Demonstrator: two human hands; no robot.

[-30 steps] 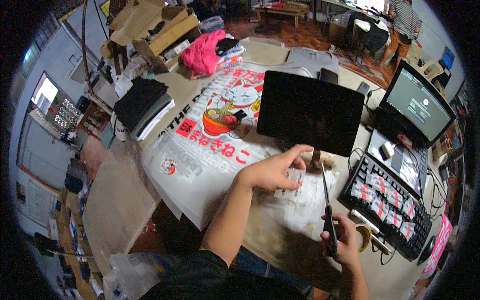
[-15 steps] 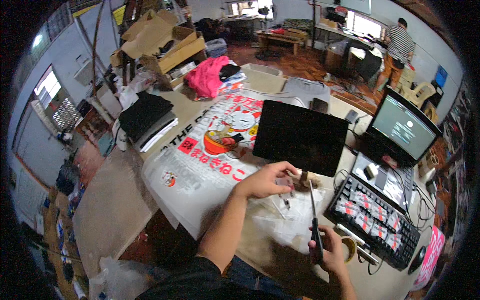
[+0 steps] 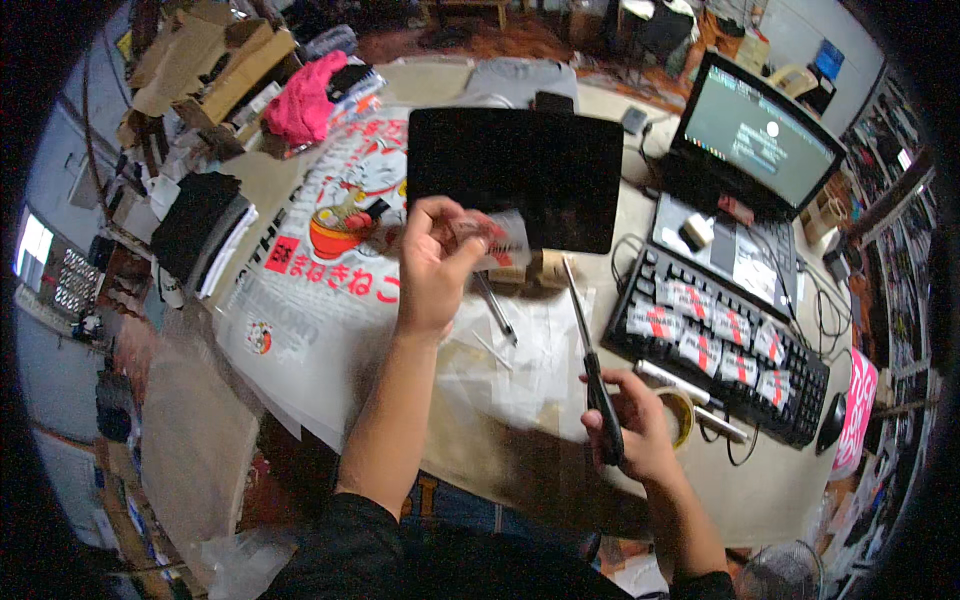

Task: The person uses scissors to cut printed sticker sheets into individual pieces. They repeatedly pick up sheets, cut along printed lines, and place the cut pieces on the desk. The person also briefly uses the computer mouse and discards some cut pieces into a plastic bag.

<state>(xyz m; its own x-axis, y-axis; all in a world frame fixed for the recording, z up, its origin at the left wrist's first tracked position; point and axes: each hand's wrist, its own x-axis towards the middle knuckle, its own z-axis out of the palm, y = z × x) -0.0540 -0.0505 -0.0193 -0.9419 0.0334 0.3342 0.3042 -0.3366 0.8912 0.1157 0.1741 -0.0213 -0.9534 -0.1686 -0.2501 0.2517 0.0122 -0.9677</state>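
Raised in front of the black flat panel (image 3: 520,170), my left hand (image 3: 428,275) pinches a small piece of clear film (image 3: 512,240) with red and dark print. My right hand (image 3: 645,428) grips black-handled scissors (image 3: 600,400), their blades pointing away from me and looking closed. Between the hands, strips and scraps of translucent film (image 3: 540,375) lie on the table, with a pen (image 3: 497,312) beside them. Similar small printed pieces (image 3: 699,350) rest in rows on the black keyboard (image 3: 806,375). A roll of tape (image 3: 684,420) lies just beyond my right hand.
A large printed film sheet (image 3: 265,295) covers the table's left side, near folded dark clothes (image 3: 195,225) and pink cloth (image 3: 300,108). An open laptop (image 3: 755,140) stands at the right with loose cables. A mouse (image 3: 832,422) sits by the keyboard's right end.
My left hand has lifted from the table with the film piece and turned upward, uncovering the pen. My right hand still holds the scissors. The view has shifted right and down.
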